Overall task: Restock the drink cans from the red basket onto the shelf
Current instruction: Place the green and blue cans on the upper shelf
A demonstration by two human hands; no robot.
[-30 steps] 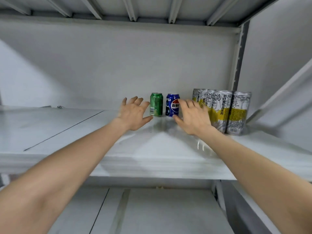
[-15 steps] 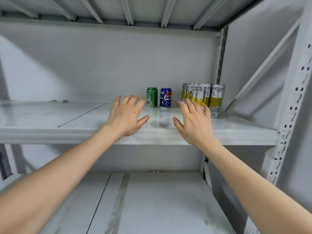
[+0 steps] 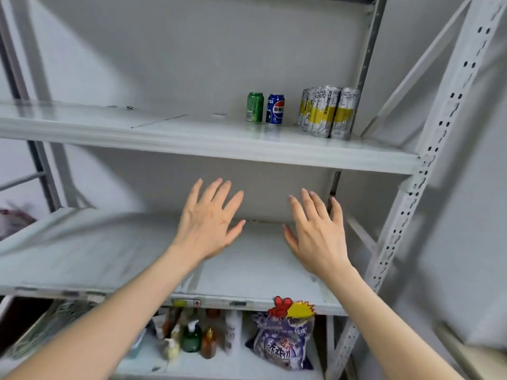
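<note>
A person is holding both hands out in front of a white metal rack, with the left hand (image 3: 210, 223) and the right hand (image 3: 318, 234) both spread wide, fingers straight and apart, backs toward the camera, gripping nothing. The two hands are hanging side by side, a gap between them, in front of the middle shelf (image 3: 247, 270); whether either is touching its surface cannot be told. The drink cans are standing upright on the upper shelf (image 3: 178, 138), well above the hands and toward its right end. A green can (image 3: 255, 106) is standing just beside a blue can (image 3: 275, 109), green on the left, and a cluster of tall silver-and-yellow cans (image 3: 326, 112) is sitting near them to the right, close to the rack's back corner. A perforated upright post (image 3: 428, 171) is running down the right side of the rack. On the bottom shelf, a green pump bottle (image 3: 191, 338), a brown bottle (image 3: 208, 342) and a white bottle (image 3: 233, 331) are standing together, with a blue-and-white bag (image 3: 282, 344) sitting to their right. A red-and-yellow sticker (image 3: 293, 309) is hanging from the middle shelf's front edge, just above the bag.
</note>
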